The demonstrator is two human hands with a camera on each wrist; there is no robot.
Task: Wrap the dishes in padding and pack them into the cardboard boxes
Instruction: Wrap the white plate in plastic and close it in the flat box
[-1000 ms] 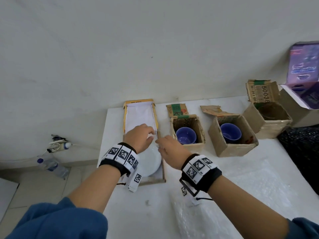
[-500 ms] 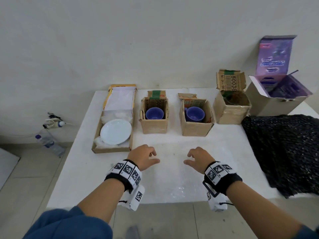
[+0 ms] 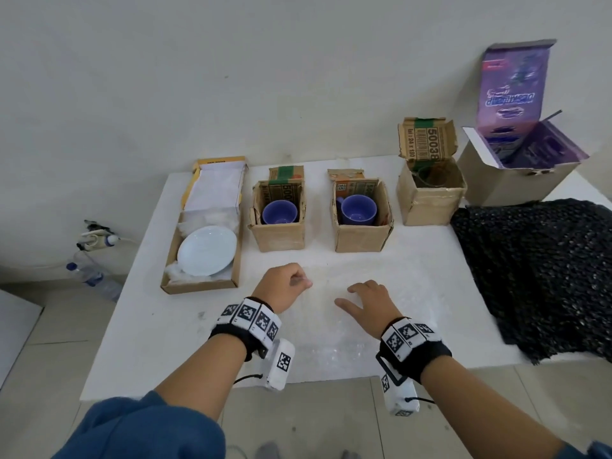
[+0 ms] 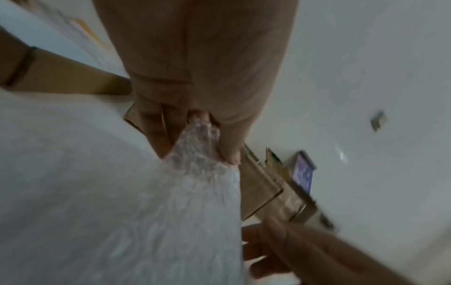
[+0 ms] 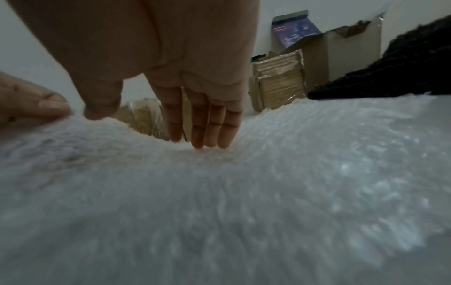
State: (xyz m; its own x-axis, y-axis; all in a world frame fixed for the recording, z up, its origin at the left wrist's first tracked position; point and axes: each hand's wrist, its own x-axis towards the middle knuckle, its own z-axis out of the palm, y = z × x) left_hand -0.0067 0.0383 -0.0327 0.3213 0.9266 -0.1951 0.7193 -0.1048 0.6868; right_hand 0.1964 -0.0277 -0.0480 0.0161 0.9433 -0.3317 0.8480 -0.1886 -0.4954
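Bubble wrap (image 3: 361, 313) lying on desk (image 3: 159, 313); left hand (image 4: 195, 108) pinching its corner | right hand (image 5: 195, 108) pressing it flat, fingers straight

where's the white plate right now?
Head view, left side of the table: the white plate lies on white padding in the long flat cardboard box, left of the first blue-cup box.

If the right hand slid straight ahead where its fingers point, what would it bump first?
Probably the cardboard box holding the right blue cup. The right hand lies flat on the bubble wrap, fingers aimed toward that box, though depth is uncertain.
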